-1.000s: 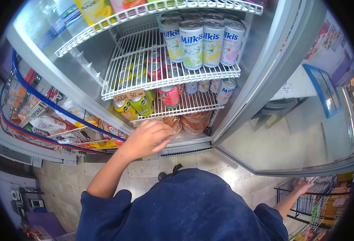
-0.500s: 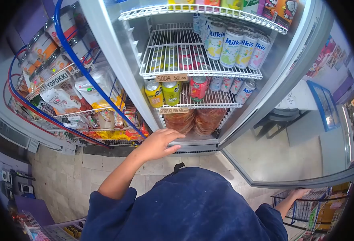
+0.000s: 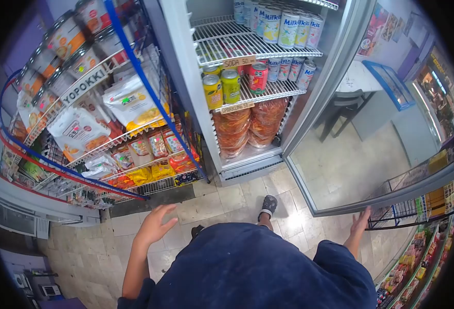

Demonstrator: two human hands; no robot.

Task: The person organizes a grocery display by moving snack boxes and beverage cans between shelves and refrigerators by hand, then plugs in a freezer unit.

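Observation:
My left hand [image 3: 156,224] is held over the tiled floor, thumb and fingers apart, with nothing in it. It is in front of the snack rack and apart from it. My right hand [image 3: 359,220] is at the outer edge of the open glass fridge door [image 3: 386,198], fingers stretched out and seeming to touch the frame. The upright fridge holds Milkis cans [image 3: 288,32], a yellow can [image 3: 212,91], a green can [image 3: 231,86] and a red can [image 3: 258,77]. Large bags of reddish food [image 3: 232,131] stand at its bottom.
To the left stands a blue-framed wire rack [image 3: 149,87] with pouches, noodle packs and tubs, labelled YOPOKKI. A wire basket rack [image 3: 391,213] is beyond the door at right, with shelves of packets [image 3: 417,273] below. My shoe [image 3: 269,205] rests on the tiles.
My left hand has drawn back from the fridge front, down and to the left. My right hand remains by the door edge. The view has shifted, showing more floor and my foot.

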